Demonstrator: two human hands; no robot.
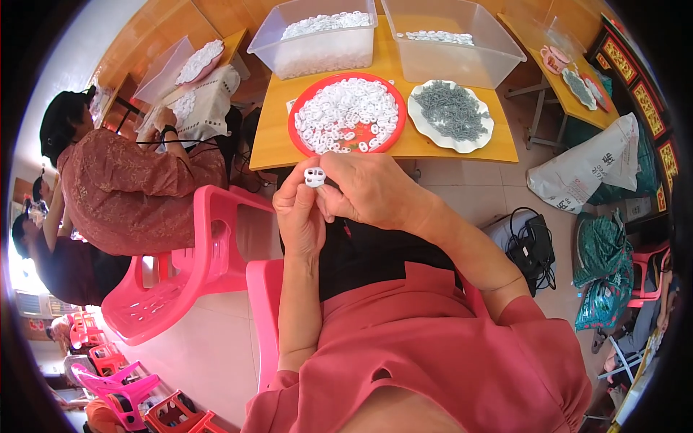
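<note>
A small white plastic cord lock (pixel 315 177) with two holes in its face is held up in front of my lap. My left hand (pixel 297 216) pinches it between thumb and fingers. Over it from the right comes my right hand (pixel 379 189), its fingers curled and closed against the same piece; its fingertips are partly hidden. Just beyond my hands, on the wooden table, a red round tray (pixel 294 130) bears a heap of similar white pieces. Beside it, a white scalloped plate (pixel 473 143) holds a pile of small grey parts that look like springs.
Two clear plastic bins (pixel 267 45) (pixel 498 45) with white pieces stand at the table's back. At left, another person (pixel 137 180) works near a pink chair (pixel 216 238). Sacks (pixel 588 169) and a black corded device (pixel 533 249) lie on the right.
</note>
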